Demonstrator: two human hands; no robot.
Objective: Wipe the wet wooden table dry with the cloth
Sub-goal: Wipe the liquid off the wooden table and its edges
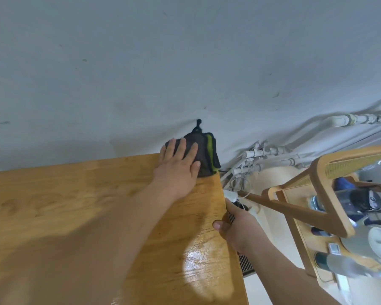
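Observation:
A wooden table (75, 205) fills the lower left, its top shiny with wetness near the right edge. A dark grey cloth with a green stripe (206, 155) lies at the table's far right corner, against the wall. My left hand (178, 164) lies flat on the cloth with the fingers straight and spread, pressing it down. My right hand (233, 225) grips the table's right edge, thumb on top and fingers curled under the rim.
A grey wall (141, 73) rises right behind the table. White pipes (262, 155) run along the wall to the right. A wooden cart (330, 208) with bottles and a kettle stands at the right. A vented appliance (244, 263) sits below the table's edge.

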